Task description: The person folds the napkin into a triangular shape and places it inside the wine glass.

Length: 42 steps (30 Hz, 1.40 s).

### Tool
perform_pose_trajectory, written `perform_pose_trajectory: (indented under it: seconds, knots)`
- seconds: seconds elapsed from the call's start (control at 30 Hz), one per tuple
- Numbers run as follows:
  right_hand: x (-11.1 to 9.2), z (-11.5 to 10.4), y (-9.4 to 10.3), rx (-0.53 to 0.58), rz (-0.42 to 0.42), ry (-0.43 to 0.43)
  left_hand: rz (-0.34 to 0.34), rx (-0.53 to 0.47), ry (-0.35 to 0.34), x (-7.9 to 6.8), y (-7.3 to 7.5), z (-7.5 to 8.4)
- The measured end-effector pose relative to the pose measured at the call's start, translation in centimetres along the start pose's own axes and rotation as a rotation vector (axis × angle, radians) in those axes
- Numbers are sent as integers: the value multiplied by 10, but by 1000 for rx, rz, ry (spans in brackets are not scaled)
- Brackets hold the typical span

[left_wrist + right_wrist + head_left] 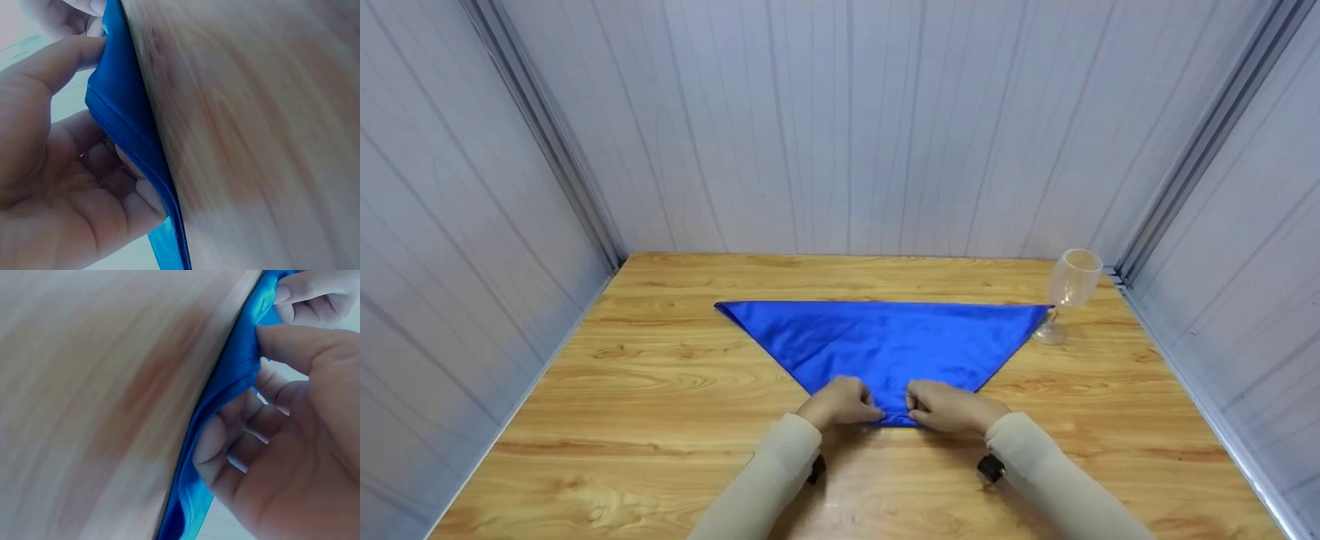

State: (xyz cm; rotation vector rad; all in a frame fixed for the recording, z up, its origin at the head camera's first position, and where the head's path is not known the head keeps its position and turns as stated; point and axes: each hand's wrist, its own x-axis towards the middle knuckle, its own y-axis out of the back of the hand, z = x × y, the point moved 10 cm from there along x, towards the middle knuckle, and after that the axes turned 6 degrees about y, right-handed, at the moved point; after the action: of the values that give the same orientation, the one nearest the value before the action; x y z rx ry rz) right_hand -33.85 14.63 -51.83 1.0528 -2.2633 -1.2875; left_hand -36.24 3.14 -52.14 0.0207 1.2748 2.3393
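Note:
A shiny blue cloth (pixel 885 345) lies on the table as a wide shape, its long straight edge at the far side and its narrow folded end toward me. At that near end my left hand (pixel 844 401) pinches the left part of the fold between thumb and curled fingers. My right hand (pixel 949 406) grips the same fold a short way to the right. In the left wrist view the cloth (pixel 126 95) shows a hemmed edge running over the curled fingers. The right wrist view has the thumb pressing the cloth (pixel 233 363) against the fingers.
A clear stemmed wine glass (pixel 1072 279) stands at the back right, its stem close by the cloth's right corner. The wood-grain table (pixel 645 390) is bounded by pale panel walls (pixel 825 135) at the back and on both sides.

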Motion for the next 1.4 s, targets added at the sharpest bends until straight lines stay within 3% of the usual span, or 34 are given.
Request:
perform_pose_trajectory:
  seconds: [0.4,0.53,0.73,1.0,1.4]
  knots:
    - [2,4,1,85,13,18,54,-24,-119,-4,7,10]
    - [3,8,-1,116,3,-1,90,60,-194,-9,7,22]
    - [4,11,-2,115,6,-1,137,263,-290,-21,7,36]
    - [5,12,-1,120,18,0,70,312,-275,-27,8,29]
    - [1,11,-1,119,27,11,190,341,-330,-25,6,33]
